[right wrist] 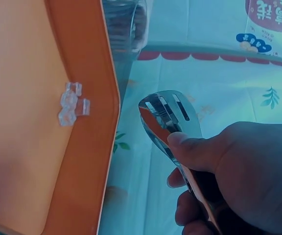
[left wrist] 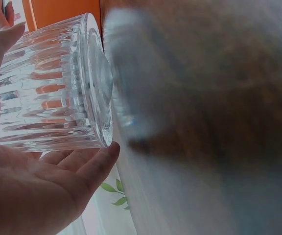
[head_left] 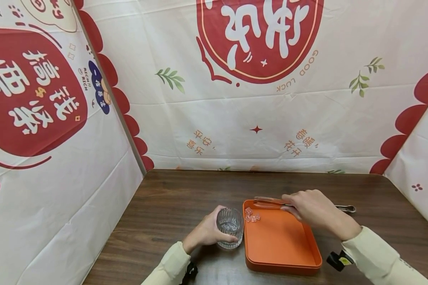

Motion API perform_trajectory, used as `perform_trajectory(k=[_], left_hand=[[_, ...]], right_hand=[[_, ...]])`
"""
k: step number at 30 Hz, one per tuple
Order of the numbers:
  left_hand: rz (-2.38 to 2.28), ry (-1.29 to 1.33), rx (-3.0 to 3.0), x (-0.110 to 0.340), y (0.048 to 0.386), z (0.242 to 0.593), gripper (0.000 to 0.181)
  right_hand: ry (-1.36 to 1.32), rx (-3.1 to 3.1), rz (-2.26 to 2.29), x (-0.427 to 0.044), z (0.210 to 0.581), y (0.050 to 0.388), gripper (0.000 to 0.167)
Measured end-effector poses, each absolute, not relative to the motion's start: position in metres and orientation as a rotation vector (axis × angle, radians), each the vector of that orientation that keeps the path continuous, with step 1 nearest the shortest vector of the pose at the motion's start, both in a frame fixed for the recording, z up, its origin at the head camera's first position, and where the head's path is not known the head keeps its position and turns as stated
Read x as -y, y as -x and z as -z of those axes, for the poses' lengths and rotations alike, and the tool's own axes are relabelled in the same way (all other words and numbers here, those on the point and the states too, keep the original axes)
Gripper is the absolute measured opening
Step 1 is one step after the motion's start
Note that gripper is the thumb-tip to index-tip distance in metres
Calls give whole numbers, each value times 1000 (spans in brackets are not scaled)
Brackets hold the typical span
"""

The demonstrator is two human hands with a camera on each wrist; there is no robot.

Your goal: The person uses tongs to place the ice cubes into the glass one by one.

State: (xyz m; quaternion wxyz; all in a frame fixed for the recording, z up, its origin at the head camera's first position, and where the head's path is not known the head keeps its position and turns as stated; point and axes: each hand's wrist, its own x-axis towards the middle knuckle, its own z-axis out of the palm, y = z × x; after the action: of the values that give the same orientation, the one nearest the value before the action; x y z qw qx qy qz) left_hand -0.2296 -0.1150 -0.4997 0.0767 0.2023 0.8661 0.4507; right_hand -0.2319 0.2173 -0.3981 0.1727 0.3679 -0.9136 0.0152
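My left hand [head_left: 207, 230] grips a clear ribbed glass [head_left: 230, 226], thumb on the near side and fingers round the far side. The glass stands upright on the table, just left of an orange tray [head_left: 281, 247]. Whether anything lies inside it I cannot tell. Several small clear cubes [head_left: 251, 215], like ice, lie clustered in the tray's far left corner. In my right hand [head_left: 315, 209] are metal tongs [right wrist: 168, 115] with slotted ends, held above the tray's far edge. Nothing shows between the tong ends in the right wrist view.
The dark wooden table [head_left: 178, 198] is bounded by a printed white cloth [head_left: 207, 114] at the back and on both sides. The tray's raised rim stands between the glass and the cubes. A black wrist device [head_left: 339, 261] hangs under the right sleeve.
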Motion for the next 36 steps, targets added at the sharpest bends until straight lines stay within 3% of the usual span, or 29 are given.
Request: perform_trajectory(k=[36], left_hand=[[-1351, -612, -2588, 114, 230, 498, 82]], right_hand=[[-1213, 2457, -125, -167, 378, 217, 27]])
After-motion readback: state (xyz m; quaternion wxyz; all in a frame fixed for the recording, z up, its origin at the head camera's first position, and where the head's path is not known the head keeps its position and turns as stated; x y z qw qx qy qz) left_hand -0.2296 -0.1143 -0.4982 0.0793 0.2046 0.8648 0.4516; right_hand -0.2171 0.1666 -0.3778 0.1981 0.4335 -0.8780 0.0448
